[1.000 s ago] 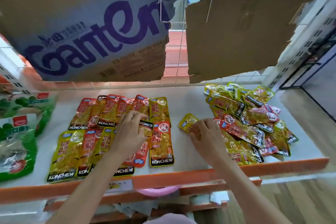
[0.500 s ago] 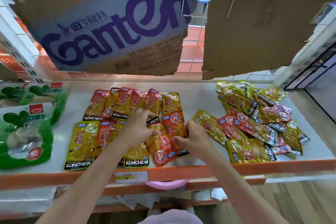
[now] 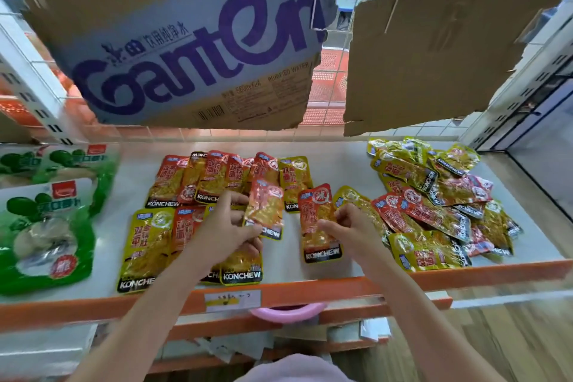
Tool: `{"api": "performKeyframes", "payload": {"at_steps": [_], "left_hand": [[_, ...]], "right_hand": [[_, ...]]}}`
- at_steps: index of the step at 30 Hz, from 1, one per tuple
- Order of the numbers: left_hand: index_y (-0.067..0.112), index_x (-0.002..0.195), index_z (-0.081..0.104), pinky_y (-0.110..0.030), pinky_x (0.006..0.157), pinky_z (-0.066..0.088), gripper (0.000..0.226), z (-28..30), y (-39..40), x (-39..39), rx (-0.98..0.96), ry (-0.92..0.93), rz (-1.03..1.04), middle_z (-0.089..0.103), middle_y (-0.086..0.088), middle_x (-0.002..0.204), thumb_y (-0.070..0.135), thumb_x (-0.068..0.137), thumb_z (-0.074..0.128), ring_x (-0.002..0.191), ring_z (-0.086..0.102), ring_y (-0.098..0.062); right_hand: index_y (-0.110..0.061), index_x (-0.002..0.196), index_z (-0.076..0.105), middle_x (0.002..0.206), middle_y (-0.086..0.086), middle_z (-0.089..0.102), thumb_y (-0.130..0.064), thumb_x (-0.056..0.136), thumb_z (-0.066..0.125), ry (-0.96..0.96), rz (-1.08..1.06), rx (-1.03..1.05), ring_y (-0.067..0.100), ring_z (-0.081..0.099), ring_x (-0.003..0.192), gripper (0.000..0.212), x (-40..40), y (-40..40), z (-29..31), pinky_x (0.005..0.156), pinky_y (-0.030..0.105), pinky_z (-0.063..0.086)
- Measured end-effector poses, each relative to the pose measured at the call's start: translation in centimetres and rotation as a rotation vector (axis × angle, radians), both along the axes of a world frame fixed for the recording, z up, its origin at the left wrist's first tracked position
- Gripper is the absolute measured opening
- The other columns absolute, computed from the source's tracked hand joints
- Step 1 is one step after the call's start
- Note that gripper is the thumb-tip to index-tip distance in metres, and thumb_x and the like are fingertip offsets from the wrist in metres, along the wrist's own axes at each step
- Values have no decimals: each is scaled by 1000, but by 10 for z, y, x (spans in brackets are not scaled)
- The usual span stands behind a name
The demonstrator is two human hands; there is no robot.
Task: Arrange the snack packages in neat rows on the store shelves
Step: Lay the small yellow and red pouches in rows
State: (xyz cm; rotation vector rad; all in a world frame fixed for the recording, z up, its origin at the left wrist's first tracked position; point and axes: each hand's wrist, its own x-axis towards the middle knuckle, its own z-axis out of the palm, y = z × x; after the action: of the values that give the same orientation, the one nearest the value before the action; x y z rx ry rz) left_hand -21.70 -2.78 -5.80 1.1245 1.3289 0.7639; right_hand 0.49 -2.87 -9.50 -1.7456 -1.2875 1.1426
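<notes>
A: What is each hand doing?

B: The left hand (image 3: 228,223) grips a red snack packet (image 3: 265,206), fingers curled round its lower edge, and holds it tilted above the sorted packets. The right hand (image 3: 350,225) pinches a second red packet (image 3: 319,223) at its right edge; that one lies flat on the shelf (image 3: 341,164), label end toward the front.

A: And the sorted ones?

B: Two rows sit left of centre. The back row (image 3: 229,177) is mostly red packets overlapping side by side, with a yellow one at its right end. The front row (image 3: 161,245) starts with a yellow packet, then a red one, then more that the left forearm partly hides.

A: What about the right side?

B: A loose pile (image 3: 434,195) of red and yellow packets, lying at all angles, just beside the right hand.

A: Anything else around?

B: Green bags (image 3: 46,226) lie at the far left of the shelf. The shelf has an orange front edge (image 3: 465,276) with a price tag (image 3: 232,299). Above hang a printed cardboard sheet (image 3: 192,49) and a plain torn one (image 3: 449,49). A pink rim (image 3: 288,313) shows below the edge.
</notes>
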Motion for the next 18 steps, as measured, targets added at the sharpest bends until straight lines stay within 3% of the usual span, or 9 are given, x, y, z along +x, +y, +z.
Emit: {"api": "performKeyframes", "payload": {"at_steps": [3, 5, 7, 9, 12, 18], "left_hand": [[21, 120, 32, -35, 55, 57, 52, -5, -16, 8, 36, 166, -177, 66, -9, 76, -2, 84, 62, 58, 68, -25], [25, 125, 29, -35, 59, 55, 54, -9, -20, 8, 117, 415, -292, 61, -1, 67, 15, 86, 65, 57, 65, -17], [22, 129, 36, -30, 62, 47, 52, -8, -20, 6, 232, 736, -352, 58, 5, 69, 34, 86, 63, 63, 57, -11], [23, 120, 52, -27, 63, 39, 40, -1, -19, 5, 309, 884, -341, 54, 9, 71, 43, 87, 59, 69, 51, -11], [26, 111, 56, -25, 57, 35, 29, 7, -15, 11, 382, 884, -351, 51, 12, 69, 45, 88, 55, 66, 47, -6], [19, 109, 60, -30, 74, 47, 28, 7, 5, 64, 467, 779, -350, 58, 4, 90, 38, 89, 58, 80, 54, -11]], "right_hand": [[-14, 71, 46, 66, 5, 52, -16, 81, 71, 27, 25, 8, 16, 50, 61, 27, -11, -3, -5, 61, 32, 38], [-15, 70, 46, 68, 5, 52, -17, 80, 71, -36, 40, 36, 17, 49, 65, 27, -15, -2, -6, 62, 32, 37], [-16, 71, 47, 67, 3, 54, -20, 80, 71, -119, 64, 71, 17, 50, 64, 26, -15, 0, -4, 61, 31, 38], [-18, 73, 47, 69, 0, 55, -25, 82, 70, -269, 122, 92, 16, 51, 66, 26, -13, 1, -3, 60, 31, 38], [-20, 80, 48, 80, -5, 49, -37, 83, 66, -568, 224, 140, 15, 49, 76, 26, -5, 2, -3, 64, 28, 33], [-10, 99, 57, 104, 6, 53, -28, 89, 57, -742, 170, 258, 25, 52, 98, 20, 35, 7, 8, 71, 28, 34]]}}
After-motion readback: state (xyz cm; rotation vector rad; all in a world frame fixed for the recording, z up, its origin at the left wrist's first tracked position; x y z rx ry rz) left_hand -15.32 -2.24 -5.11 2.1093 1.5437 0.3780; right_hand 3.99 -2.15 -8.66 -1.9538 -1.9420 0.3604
